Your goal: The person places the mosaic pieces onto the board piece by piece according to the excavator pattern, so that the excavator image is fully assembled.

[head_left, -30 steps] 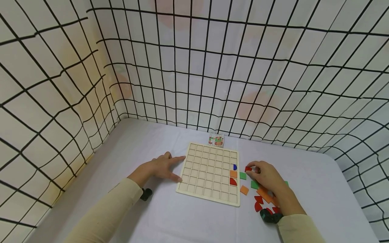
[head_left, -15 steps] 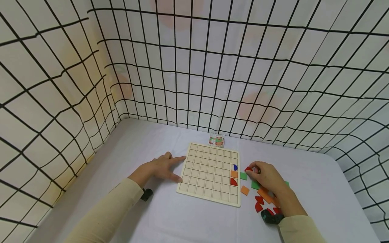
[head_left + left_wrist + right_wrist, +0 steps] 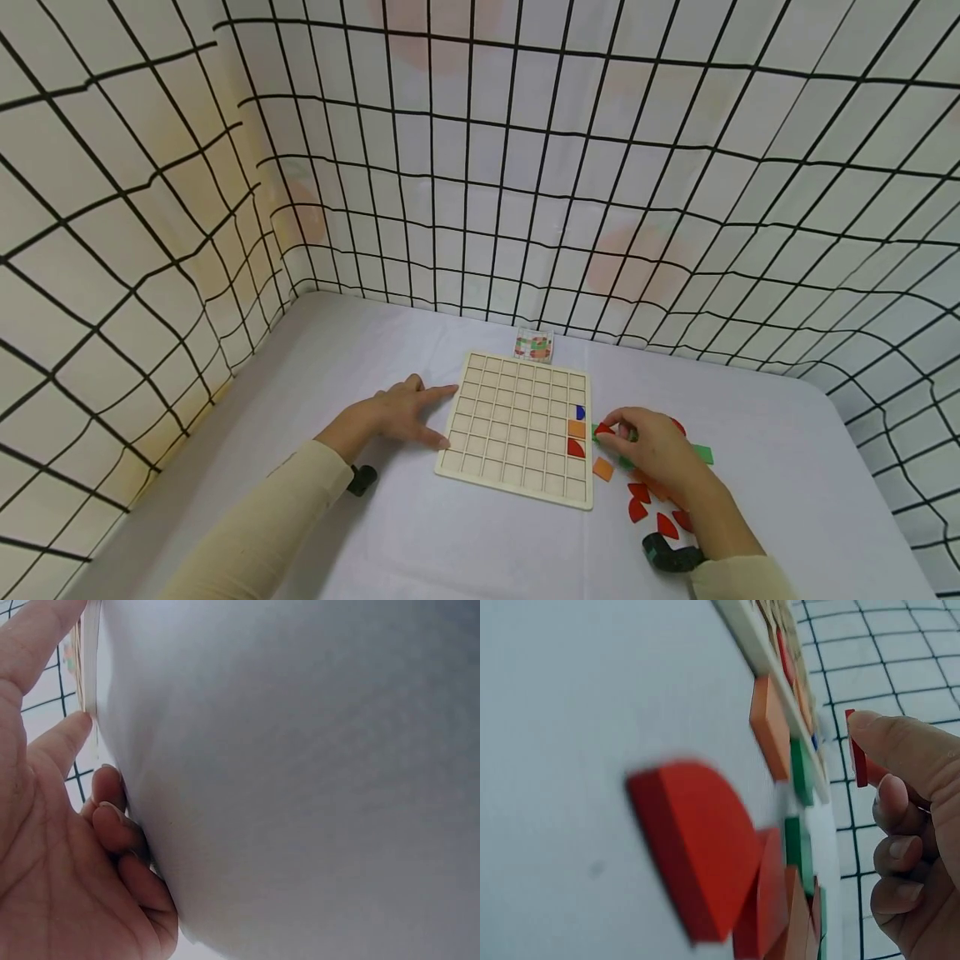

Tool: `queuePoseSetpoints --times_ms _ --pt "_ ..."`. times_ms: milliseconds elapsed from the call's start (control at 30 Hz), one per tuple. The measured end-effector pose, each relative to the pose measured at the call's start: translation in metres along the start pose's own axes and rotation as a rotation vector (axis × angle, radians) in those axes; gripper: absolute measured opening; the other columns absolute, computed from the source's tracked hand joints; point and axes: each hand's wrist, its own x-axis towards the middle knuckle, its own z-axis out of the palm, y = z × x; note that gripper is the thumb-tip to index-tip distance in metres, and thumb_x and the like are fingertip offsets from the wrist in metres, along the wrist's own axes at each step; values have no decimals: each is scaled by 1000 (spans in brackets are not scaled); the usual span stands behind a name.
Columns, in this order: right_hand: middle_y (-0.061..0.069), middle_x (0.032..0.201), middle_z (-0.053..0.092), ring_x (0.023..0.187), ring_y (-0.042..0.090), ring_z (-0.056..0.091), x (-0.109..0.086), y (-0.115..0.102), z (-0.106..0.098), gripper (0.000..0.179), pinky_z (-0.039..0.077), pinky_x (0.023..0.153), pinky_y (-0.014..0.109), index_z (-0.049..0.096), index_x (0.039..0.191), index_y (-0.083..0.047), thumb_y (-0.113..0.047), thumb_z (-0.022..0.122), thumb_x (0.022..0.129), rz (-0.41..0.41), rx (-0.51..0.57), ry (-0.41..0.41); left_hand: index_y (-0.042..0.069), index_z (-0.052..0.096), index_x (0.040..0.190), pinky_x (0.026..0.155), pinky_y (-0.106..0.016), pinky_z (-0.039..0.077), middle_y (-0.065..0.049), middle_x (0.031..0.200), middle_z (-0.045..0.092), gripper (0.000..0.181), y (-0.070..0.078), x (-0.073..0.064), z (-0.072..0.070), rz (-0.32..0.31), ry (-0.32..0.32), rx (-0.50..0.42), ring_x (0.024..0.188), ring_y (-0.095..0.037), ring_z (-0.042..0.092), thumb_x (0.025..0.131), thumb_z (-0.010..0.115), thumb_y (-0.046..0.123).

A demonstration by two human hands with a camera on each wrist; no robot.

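A cream grid board (image 3: pixel 510 425) lies on the white table, with blue, orange and red pieces set in cells near its right side. My left hand (image 3: pixel 405 412) touches the board's left edge with a spread thumb and index finger. Its other fingers are folded against the cloth in the left wrist view. Just off the right edge, my right hand (image 3: pixel 652 442) pinches a red piece (image 3: pixel 857 748) between thumb and finger. In the right wrist view that piece is held above the table, seen edge-on. A green tile lies partly hidden below it.
Beside the board lies an orange tile (image 3: pixel 603 468). Several red quarter-round pieces (image 3: pixel 667 526) and a green tile (image 3: pixel 702 454) are scattered around my right wrist. A small patterned card (image 3: pixel 533 345) stands behind the board. Black-gridded white walls enclose the table.
My right hand has moved slightly toward the board and nearer to me, carrying the red piece. Another red piece now shows behind the hand. My left hand stays in place.
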Motion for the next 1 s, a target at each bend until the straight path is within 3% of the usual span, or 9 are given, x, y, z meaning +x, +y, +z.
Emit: queuePoseSetpoints --times_ms 133,300,467,633,1000 --pt "0 81 54 71 16 50 -8 -9 6 28 40 52 25 71 109 -22 -39 79 89 -19 48 -27 44 33 158 79 -35 36 -1 112 44 96 0 0 1 5 3 6 93 -19 46 77 79 66" --pt "-4 78 54 66 10 48 -17 -18 16 25 37 53 24 72 105 -21 -36 81 88 -86 91 -62 43 33 158 81 -37 38 -2 113 45 97 1 0 2 2 5 0 96 -19 45 77 80 65" --pt "-6 72 52 65 8 46 -23 -21 25 21 36 56 23 72 96 -26 -39 83 85 -90 61 -72 42 35 158 86 -43 39 -2 114 45 95 3 -3 2 8 11 -16 98 -19 45 77 80 63" --pt "-8 69 51 64 7 46 -25 -20 29 16 37 59 23 71 91 -29 -38 83 85 -89 20 -65 42 36 158 83 -43 37 -3 114 46 89 4 -3 5 15 29 -14 96 -18 44 81 72 69" --pt "-8 69 51 64 8 46 -22 -24 29 15 36 57 24 71 94 -29 -33 83 86 -93 -34 -59 42 40 156 81 -42 35 -6 117 48 82 4 -2 9 -22 97 -62 98 -22 45 84 72 63"
